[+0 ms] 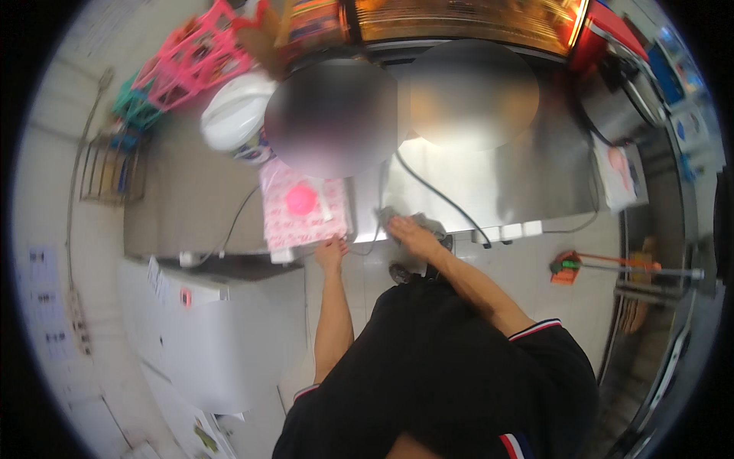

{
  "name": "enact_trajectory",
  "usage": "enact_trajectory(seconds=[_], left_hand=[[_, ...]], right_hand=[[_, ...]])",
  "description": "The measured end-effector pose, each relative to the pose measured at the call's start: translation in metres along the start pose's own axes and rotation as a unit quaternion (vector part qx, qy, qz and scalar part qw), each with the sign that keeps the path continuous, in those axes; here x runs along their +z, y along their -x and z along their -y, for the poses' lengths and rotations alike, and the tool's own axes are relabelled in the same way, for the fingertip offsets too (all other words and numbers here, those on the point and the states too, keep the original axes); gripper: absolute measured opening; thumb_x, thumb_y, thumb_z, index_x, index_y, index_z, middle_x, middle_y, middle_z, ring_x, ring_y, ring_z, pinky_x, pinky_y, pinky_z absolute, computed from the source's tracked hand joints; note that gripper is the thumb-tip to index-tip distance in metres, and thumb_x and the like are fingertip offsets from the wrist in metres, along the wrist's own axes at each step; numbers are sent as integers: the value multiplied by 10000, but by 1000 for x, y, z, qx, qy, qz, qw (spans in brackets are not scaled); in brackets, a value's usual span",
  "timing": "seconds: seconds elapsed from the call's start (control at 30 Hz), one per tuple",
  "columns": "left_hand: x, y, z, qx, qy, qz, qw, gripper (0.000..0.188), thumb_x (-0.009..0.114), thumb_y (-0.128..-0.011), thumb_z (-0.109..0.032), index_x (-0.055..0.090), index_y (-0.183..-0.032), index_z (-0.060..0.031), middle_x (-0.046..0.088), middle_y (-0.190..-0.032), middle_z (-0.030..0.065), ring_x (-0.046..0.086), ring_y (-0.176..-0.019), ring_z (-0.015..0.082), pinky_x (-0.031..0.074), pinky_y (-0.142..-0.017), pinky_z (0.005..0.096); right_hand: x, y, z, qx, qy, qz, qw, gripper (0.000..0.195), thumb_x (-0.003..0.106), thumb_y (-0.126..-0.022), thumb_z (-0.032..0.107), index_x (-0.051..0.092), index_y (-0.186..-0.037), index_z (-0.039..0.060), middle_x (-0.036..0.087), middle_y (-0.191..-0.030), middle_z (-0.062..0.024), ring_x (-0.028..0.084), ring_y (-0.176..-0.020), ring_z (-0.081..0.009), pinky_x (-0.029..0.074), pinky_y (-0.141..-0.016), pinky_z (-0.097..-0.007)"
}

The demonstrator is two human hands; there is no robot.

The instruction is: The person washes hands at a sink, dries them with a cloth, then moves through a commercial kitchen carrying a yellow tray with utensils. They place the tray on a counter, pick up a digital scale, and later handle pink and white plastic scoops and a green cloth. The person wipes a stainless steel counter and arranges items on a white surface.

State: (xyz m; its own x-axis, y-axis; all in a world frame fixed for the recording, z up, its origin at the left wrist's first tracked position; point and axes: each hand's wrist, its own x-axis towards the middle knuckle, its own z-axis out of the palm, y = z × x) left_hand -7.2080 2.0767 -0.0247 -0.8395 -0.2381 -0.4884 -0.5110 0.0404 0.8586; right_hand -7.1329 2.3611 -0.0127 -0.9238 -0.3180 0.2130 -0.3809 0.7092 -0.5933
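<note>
My right hand (410, 234) lies flat on a crumpled grey cloth (431, 222), pressing it against the front edge of the stainless steel counter (459, 195). Part of the cloth hangs at the edge. My left hand (331, 252) is at the same edge, by the front corner of a stack of pink-and-white printed paper or bags (281, 221). Its fingers are curled, and whether they grip anything is unclear. On the stack sits a round pink object (301, 199) beside a thin white strip. A thin cord runs between my hands.
A black cable (444, 195) crosses the counter to white power sockets (510, 232) at its front edge. A white-lidded container (238, 112) and pink basket (195, 60) stand back left. A metal pot (610, 100) stands back right. A white appliance (200, 344) is left. Two areas are blurred.
</note>
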Motion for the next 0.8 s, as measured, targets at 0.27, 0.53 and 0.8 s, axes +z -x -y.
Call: enact_trajectory(seconds=[0.27, 0.53, 0.8], left_hand=[[-25, 44, 3, 2, -79, 61, 995, 384, 575, -998, -327, 648, -829, 10, 629, -700, 71, 597, -560, 149, 513, -497, 284], [-38, 110, 146, -141, -292, 216, 921, 317, 530, -995, -253, 640, -820, -13, 642, -690, 83, 622, -586, 188, 494, -495, 332], [81, 157, 111, -105, -439, 270, 850, 329, 550, -967, -287, 673, -864, 0, 677, -752, 121, 659, -679, 227, 510, -590, 372]], right_hand=[[-207, 40, 26, 543, -54, 64, 836, 458, 542, -843, 68, 545, -1301, 59, 519, -1375, -185, 517, -1238, -358, 456, -1021, -435], [-115, 64, -77, 425, 153, -133, 882, 559, 486, -912, 130, 401, -1458, 46, 302, -1561, -203, 256, -1460, -347, 223, -1192, -471], [-183, 154, -202, 342, 91, -113, 928, 607, 538, -868, 32, 408, -1461, 37, 349, -1562, -113, 269, -1470, -269, 199, -1212, -443]])
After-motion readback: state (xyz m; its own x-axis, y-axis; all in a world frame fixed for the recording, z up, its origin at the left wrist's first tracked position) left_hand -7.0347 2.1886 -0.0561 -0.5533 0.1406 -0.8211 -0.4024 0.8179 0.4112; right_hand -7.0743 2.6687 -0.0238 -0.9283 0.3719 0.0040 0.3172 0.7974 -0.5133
